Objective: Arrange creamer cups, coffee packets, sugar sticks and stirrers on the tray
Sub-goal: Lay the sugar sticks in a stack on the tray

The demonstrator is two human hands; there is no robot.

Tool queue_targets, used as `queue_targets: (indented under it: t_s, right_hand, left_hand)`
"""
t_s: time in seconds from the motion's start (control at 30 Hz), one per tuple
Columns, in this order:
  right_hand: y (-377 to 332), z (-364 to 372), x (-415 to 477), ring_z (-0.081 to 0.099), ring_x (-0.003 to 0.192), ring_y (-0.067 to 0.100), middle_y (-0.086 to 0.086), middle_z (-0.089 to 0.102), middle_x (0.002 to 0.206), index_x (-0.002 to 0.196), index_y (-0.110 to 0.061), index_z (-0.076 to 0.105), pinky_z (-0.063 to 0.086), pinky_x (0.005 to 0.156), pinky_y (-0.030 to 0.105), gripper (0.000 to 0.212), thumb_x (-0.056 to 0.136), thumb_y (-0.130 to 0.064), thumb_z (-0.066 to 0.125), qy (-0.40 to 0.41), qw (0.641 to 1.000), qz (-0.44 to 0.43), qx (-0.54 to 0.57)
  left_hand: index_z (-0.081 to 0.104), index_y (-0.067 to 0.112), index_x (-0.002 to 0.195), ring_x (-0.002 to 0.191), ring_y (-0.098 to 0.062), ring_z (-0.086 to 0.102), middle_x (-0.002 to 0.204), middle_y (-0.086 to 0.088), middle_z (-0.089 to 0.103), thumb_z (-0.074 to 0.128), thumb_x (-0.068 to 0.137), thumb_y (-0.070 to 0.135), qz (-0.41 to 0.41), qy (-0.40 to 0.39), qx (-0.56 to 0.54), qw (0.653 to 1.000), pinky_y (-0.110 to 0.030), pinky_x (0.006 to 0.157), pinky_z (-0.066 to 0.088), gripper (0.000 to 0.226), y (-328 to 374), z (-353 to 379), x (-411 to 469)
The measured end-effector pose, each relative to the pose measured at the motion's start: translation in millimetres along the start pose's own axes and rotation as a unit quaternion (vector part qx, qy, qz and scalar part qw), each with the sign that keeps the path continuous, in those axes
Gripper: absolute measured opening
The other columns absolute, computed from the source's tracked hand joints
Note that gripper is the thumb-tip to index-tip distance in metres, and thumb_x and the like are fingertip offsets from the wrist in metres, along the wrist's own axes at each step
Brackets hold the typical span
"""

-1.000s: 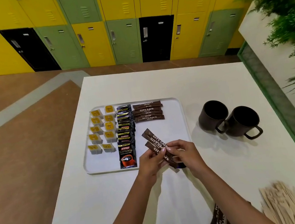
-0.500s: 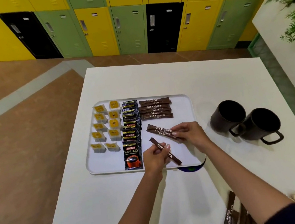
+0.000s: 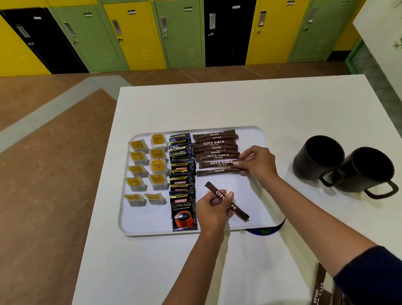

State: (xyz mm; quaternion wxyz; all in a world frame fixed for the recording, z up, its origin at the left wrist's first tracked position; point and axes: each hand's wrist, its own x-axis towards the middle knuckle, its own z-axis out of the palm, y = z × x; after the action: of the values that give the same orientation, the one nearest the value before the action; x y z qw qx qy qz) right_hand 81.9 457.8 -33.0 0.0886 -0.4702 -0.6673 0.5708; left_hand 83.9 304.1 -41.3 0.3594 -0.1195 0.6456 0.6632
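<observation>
A white tray (image 3: 147,221) lies on the table. It holds two columns of yellow-lidded creamer cups (image 3: 158,166) at the left, an overlapping column of black coffee packets (image 3: 181,179) in the middle, and a stack of brown sugar sticks (image 3: 215,150) at the right. My left hand (image 3: 211,212) grips one brown sugar stick (image 3: 239,211) tilted over the tray's near part. My right hand (image 3: 258,162) pinches the right end of the nearest sugar sticks (image 3: 217,167) in the stack, which lie flat on the tray.
Two dark mugs (image 3: 343,165) stand on the table (image 3: 212,102) right of the tray. More loose sugar sticks (image 3: 318,297) lie at the near right edge, partly hidden by my right sleeve. A dark blue object (image 3: 265,230) peeks from under the tray's near right corner.
My right hand carried its sugar sticks from the tray's middle up to the near end of the stack and laid them flat. My left hand kept its single stick.
</observation>
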Motion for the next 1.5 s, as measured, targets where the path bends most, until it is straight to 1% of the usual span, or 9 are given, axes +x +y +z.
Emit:
queue_targets:
  t_s: [0.2, 0.33, 0.43, 0.5, 0.7, 0.8, 1.03, 1.33, 1.5]
  right_hand:
    - [1.6, 5.6, 4.3, 0.063, 0.071, 0.022, 0.007, 0.06, 0.073, 0.084, -0.004, 0.058, 0.056, 0.053, 0.019, 0.028, 0.069, 0.002, 0.08, 0.036, 0.999, -0.021, -0.003]
    - [8.3, 10.4, 7.0, 0.066, 0.079, 0.024, 0.014, 0.067, 0.09, 0.077, -0.01, 0.061, 0.059, 0.076, 0.032, 0.026, 0.065, -0.004, 0.084, 0.05, 0.996, -0.054, -0.048]
    - [10.7, 8.8, 0.6, 0.059, 0.073, 0.015, 0.012, 0.064, 0.096, 0.087, -0.005, 0.063, 0.046, 0.061, 0.004, 0.028, 0.067, -0.007, 0.083, 0.039, 0.992, -0.083, -0.088]
    - [11.5, 8.2, -3.8, 0.053, 0.074, 0.013, 0.009, 0.061, 0.093, 0.089, -0.006, 0.063, 0.041, 0.058, 0.0, 0.03, 0.066, -0.007, 0.083, 0.036, 0.99, -0.101, -0.096]
    - [11.1, 9.7, -13.3, 0.052, 0.085, 0.013, 0.002, 0.054, 0.098, 0.094, -0.008, 0.063, 0.038, 0.067, 0.003, 0.029, 0.071, -0.006, 0.079, 0.037, 0.983, -0.138, -0.119]
    - [12.5, 10.6, -17.0, 0.048, 0.094, 0.008, -0.001, 0.047, 0.101, 0.095, -0.015, 0.064, 0.041, 0.081, 0.019, 0.025, 0.073, -0.011, 0.077, 0.014, 0.969, -0.182, -0.168]
    - [5.4, 22.6, -16.2, 0.043, 0.09, 0.007, -0.013, 0.041, 0.083, 0.084, -0.017, 0.066, 0.037, 0.072, 0.024, 0.015, 0.074, -0.021, 0.077, -0.043, 0.943, -0.229, -0.239]
    - [1.2, 7.0, -19.3, 0.055, 0.074, 0.011, -0.001, 0.059, 0.081, 0.075, -0.016, 0.065, 0.044, 0.066, 0.021, 0.015, 0.077, -0.026, 0.076, -0.001, 0.966, -0.202, -0.159]
    - [9.1, -28.5, -35.6, 0.06, 0.075, 0.011, -0.001, 0.068, 0.083, 0.087, -0.02, 0.071, 0.047, 0.072, 0.024, 0.024, 0.079, -0.043, 0.071, -0.166, 0.973, -0.068, -0.142]
  left_hand:
    - [0.062, 0.0, 0.102, 0.085, -0.023, 0.065, 0.081, -0.011, 0.064, 0.067, 0.084, 0.006, 0.003, 0.003, -0.002, 1.0, -0.02, 0.06, 0.057, 0.02, 0.6, -0.6, 0.5]
    - [0.062, -0.001, 0.102, 0.086, -0.023, 0.066, 0.082, -0.012, 0.065, 0.068, 0.083, 0.006, 0.006, 0.006, -0.004, 1.0, -0.018, 0.057, 0.056, 0.021, 0.4, -0.8, 0.7]
    - [0.062, -0.001, 0.102, 0.085, -0.023, 0.066, 0.082, -0.011, 0.065, 0.068, 0.083, 0.007, 0.008, 0.008, 0.001, 1.0, -0.018, 0.057, 0.057, 0.021, 0.7, -0.6, 1.6]
    - [0.062, -0.001, 0.102, 0.085, -0.023, 0.065, 0.082, -0.011, 0.065, 0.069, 0.083, 0.007, 0.01, 0.01, 0.005, 1.0, -0.019, 0.058, 0.057, 0.021, 0.5, -0.3, 2.2]
    - [0.062, -0.001, 0.101, 0.087, -0.025, 0.066, 0.085, -0.015, 0.065, 0.068, 0.083, 0.005, 0.01, 0.011, 0.0, 1.0, -0.024, 0.064, 0.059, 0.02, 0.3, 0.8, 1.6]
    - [0.062, -0.001, 0.1, 0.087, -0.025, 0.066, 0.086, -0.016, 0.065, 0.068, 0.083, 0.005, 0.016, 0.016, 0.001, 1.0, -0.023, 0.064, 0.059, 0.02, 2.6, 1.2, 1.4]
    - [0.057, -0.003, 0.098, 0.081, -0.022, 0.067, 0.09, -0.021, 0.065, 0.069, 0.083, 0.011, 0.025, 0.06, -0.002, 0.998, -0.02, 0.055, 0.057, 0.024, 3.4, 1.2, 3.0]
    - [0.053, -0.005, 0.102, 0.061, -0.019, 0.064, 0.083, -0.021, 0.063, 0.056, 0.093, 0.02, 0.018, 0.075, -0.008, 0.997, -0.021, 0.049, 0.056, 0.027, 11.4, 3.8, 8.9]
    - [0.049, -0.003, 0.106, 0.072, -0.024, 0.067, 0.098, -0.026, 0.063, 0.051, 0.095, 0.018, 0.015, 0.066, -0.061, 0.996, -0.021, 0.055, 0.057, 0.023, 17.3, 9.6, 8.0]
